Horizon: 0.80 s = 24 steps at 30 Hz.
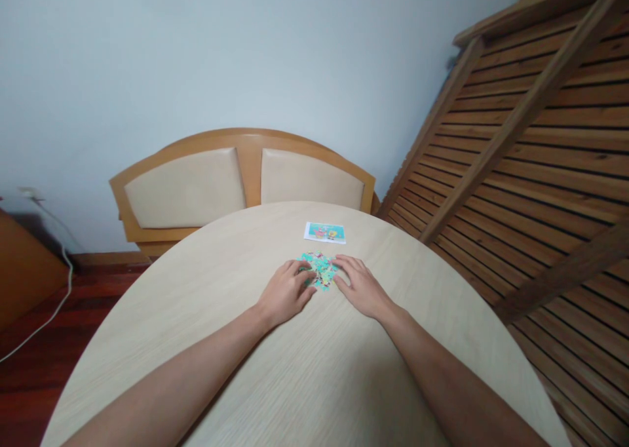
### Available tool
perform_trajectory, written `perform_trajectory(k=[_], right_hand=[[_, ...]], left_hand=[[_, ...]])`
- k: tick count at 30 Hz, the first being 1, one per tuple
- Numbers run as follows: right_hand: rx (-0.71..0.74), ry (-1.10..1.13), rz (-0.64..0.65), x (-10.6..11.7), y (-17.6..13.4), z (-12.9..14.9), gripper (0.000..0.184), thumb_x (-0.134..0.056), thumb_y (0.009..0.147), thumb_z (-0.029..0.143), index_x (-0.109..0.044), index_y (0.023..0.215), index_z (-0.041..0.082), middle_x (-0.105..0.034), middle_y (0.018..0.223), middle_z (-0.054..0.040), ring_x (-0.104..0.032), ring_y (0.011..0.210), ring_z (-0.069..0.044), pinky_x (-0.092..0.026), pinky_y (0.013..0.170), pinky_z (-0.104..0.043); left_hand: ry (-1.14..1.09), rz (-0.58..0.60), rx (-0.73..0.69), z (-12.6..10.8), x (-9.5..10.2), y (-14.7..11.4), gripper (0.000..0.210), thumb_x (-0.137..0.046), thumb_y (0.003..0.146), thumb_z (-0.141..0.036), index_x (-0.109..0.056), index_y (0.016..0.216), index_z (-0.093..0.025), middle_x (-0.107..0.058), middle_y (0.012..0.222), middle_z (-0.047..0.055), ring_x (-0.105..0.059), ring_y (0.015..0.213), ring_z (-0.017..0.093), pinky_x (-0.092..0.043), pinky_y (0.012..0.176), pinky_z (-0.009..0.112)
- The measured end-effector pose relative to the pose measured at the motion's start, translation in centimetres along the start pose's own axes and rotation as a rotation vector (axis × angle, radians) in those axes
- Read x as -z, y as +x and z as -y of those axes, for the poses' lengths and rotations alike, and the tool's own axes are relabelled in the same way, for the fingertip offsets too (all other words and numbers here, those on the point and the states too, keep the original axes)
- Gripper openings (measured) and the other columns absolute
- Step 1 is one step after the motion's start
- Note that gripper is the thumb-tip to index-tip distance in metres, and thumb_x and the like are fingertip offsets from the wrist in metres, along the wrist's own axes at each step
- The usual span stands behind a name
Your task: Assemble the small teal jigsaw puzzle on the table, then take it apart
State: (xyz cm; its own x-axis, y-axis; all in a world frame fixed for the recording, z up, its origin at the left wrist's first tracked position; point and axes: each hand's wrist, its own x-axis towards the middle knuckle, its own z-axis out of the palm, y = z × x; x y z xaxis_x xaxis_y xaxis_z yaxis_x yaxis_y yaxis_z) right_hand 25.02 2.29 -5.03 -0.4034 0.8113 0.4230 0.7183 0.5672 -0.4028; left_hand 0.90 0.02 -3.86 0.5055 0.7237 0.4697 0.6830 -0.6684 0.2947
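A small heap of jigsaw puzzle pieces [322, 270], mostly turquoise with bits of pink, yellow and dark, lies on the pale round table [236, 368]. My left hand [289, 290] rests at the heap's left edge, its fingers apart and curved over the outer pieces. On the opposite side, my right hand [358, 282] touches the right edge with thumb and fingers spread. Neither hand visibly grips a piece. Just beyond the heap lies a picture card [325, 233] with a turquoise background and pink and yellow cartoon figures.
A wooden headboard [253, 165] with two cream padded panels stands behind the table against a pale wall [246, 54]. Slatted wooden boards [540, 172] lean at the right. At the left, a white cable [69, 280] runs down over the dark red floor [34, 381].
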Motion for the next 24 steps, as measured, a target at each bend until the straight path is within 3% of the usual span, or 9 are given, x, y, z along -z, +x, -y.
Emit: perform_trajectory(k=[6,17,24], right_hand=[[0.067,0.004,-0.009,0.1,0.1,1.2,0.030,-0.058,0.093,0.031,-0.066,0.122,0.025,-0.064,0.127,-0.0095,-0.055,0.121,-0.027,-0.044,0.105,-0.047],[0.193,0.038,0.050,0.2,-0.2,1.1,0.030,-0.058,0.095,0.026,-0.069,0.122,0.029,-0.065,0.129,-0.0061,-0.054,0.123,-0.025,-0.042,0.109,-0.047],[0.171,0.063,0.026,0.2,-0.2,1.0,0.031,-0.057,0.093,0.023,-0.069,0.121,0.027,-0.068,0.124,-0.0071,-0.054,0.121,-0.026,-0.042,0.108,-0.048]], left_hand=[[0.058,0.039,-0.003,-0.4,0.0,0.8,0.016,-0.061,0.094,-0.030,-0.067,0.106,-0.021,-0.068,0.104,0.008,-0.058,0.103,0.026,-0.048,0.094,0.041],[0.152,0.096,-0.037,-1.1,0.5,-0.2,0.026,-0.051,0.102,-0.037,-0.073,0.107,-0.025,-0.070,0.113,0.008,-0.057,0.108,0.027,-0.045,0.095,0.045],[0.099,0.064,0.012,-0.5,0.1,-0.2,0.029,-0.048,0.103,-0.034,-0.074,0.109,-0.022,-0.073,0.109,0.007,-0.061,0.102,0.025,-0.047,0.093,0.043]])
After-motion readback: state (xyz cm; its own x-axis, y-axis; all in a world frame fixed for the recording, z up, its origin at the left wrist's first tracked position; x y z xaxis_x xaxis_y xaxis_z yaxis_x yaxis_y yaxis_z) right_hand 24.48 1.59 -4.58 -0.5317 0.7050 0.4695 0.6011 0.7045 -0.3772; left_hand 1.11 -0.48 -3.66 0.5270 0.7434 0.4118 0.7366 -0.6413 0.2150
